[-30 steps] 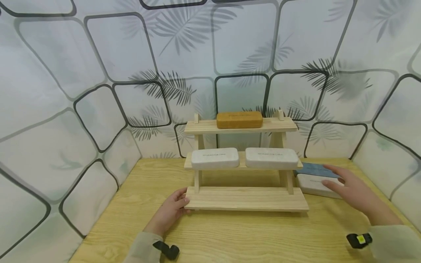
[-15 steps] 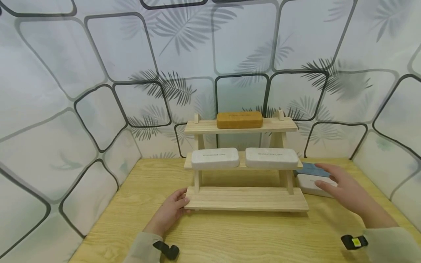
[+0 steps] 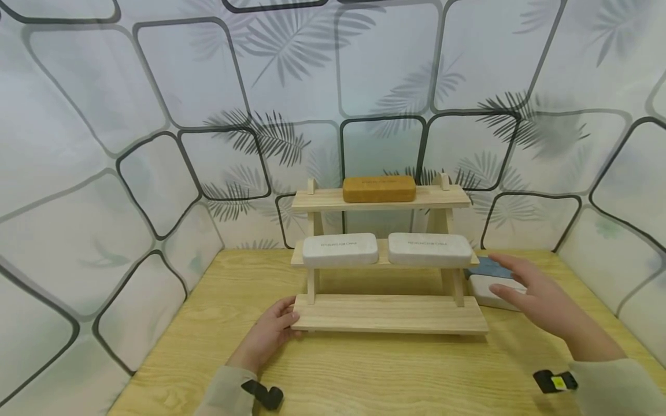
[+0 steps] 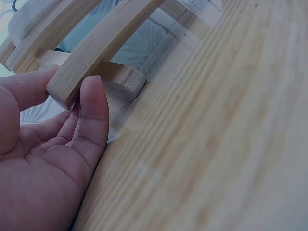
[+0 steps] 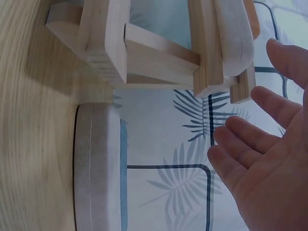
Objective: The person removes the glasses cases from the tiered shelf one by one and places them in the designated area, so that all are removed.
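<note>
A three-step wooden display rack [image 3: 390, 314] stands on the table. My left hand [image 3: 266, 335] pinches the left end of its lowest board; in the left wrist view the thumb and fingers lie on either side of the board end [image 4: 72, 79]. My right hand [image 3: 546, 306] hovers with spread fingers, holding nothing, over a white case [image 3: 486, 289] and a blue case [image 3: 488, 267] right of the rack. The right wrist view shows that open hand [image 5: 269, 168] apart from the white case [image 5: 98, 168]. Two white cases, left [image 3: 340, 251] and right [image 3: 429, 250], occupy the middle board.
An orange-brown case [image 3: 378, 189] lies on the top board. Behind and at both sides hangs a patterned curtain [image 3: 382, 75] with leaf prints. The wood-grain table [image 3: 374, 370] extends in front of the rack.
My right hand has drifted left toward the rack, covering more of the blue and white cases' right ends. The left hand and the rack stay where they were.
</note>
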A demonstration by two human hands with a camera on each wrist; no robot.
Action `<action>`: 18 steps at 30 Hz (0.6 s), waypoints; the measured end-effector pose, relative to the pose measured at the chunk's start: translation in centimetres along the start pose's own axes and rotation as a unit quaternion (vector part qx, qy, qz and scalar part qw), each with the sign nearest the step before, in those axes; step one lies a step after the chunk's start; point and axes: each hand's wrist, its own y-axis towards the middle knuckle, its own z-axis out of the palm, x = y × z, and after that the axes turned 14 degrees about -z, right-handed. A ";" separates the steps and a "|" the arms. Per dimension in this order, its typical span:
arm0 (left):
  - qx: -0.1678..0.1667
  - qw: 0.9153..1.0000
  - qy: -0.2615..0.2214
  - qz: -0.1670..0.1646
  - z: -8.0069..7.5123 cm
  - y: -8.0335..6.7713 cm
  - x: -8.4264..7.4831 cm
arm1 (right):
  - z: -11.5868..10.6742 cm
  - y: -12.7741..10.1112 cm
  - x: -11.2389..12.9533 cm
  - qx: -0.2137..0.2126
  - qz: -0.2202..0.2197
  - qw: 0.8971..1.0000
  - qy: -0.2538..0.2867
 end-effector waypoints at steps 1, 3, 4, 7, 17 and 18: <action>0.001 1.000 0.000 0.000 0.0 0.0 0.0 | 0.0 0.1 0.1 0.001 -0.003 1.000 -0.001; 0.002 1.000 0.000 0.001 0.0 0.0 0.0 | 0.1 0.4 0.4 0.001 -0.002 1.000 -0.006; 0.002 1.000 0.000 0.001 0.0 0.0 0.0 | 0.1 0.5 0.5 0.001 -0.004 1.000 -0.007; 0.003 1.000 0.001 0.002 0.0 0.0 0.0 | 0.1 0.9 0.9 0.001 -0.011 1.000 0.003; 0.012 1.000 0.001 0.005 -0.4 0.2 0.3 | 0.5 2.7 1.9 0.003 -0.008 1.000 0.015; 0.012 1.000 0.002 0.006 -0.4 0.2 0.3 | 0.6 2.9 2.0 0.003 -0.010 1.000 0.017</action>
